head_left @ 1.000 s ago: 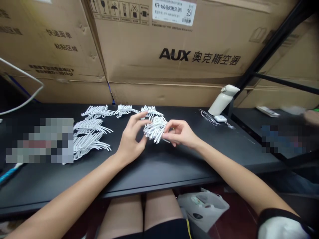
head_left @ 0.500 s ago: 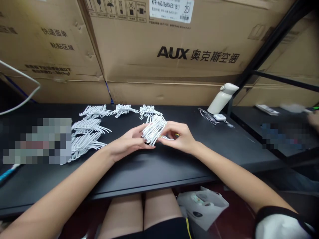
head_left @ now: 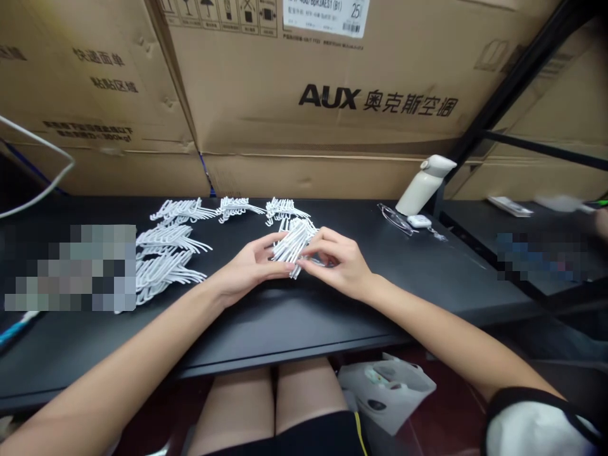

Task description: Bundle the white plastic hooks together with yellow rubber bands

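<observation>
Bundle of white plastic hooks pinched between left hand and right hand, seemingly kept aligned above black table.

Even indoor light, soft shadows; edges bow with wide-angle distortion; pixelated patches left and right; far right blurs.

White bottle, cardboard boxes, perhaps glasses

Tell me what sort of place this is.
Probably a storeroom or small packing workshop: big cardboard cartons are stacked behind a black workbench, where bundles of small white plastic parts lie in rows and both hands hold another bundle.
</observation>
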{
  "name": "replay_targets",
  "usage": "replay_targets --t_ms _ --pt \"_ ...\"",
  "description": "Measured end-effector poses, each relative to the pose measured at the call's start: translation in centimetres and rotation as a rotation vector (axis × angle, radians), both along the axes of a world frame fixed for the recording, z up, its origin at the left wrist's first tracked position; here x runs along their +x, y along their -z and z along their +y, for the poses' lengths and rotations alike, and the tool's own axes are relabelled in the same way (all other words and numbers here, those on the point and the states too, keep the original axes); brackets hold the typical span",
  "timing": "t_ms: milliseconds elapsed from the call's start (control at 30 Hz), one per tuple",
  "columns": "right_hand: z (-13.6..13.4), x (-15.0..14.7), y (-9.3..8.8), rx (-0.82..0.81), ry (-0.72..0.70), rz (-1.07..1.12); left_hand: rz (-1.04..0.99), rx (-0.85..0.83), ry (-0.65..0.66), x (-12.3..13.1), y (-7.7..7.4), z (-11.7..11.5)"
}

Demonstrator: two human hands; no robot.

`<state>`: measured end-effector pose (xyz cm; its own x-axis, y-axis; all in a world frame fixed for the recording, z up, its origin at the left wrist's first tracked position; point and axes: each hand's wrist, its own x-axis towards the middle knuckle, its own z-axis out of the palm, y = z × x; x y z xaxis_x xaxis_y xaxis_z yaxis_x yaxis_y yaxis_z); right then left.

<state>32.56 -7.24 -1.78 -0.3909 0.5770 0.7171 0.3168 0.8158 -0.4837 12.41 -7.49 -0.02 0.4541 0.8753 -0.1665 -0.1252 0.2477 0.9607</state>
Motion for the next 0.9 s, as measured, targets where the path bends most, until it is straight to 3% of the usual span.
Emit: replay_targets --t_ms 433,633,900 --pt "-0.2 -0.4 0.7 0.038 0.002 -0.047 0.001 0.135 -0.038 0.1 0.9 0.6" --pt "-0.3 -0.6 1.1 -0.037 0.074 0.007 0.082 0.204 -0.020 0.0 0.7 0.5" --pt "0.0 -0.5 1.4 -0.048 -0.001 -0.054 0.169 0.345 -0.071 0.2 1.0 0.5"
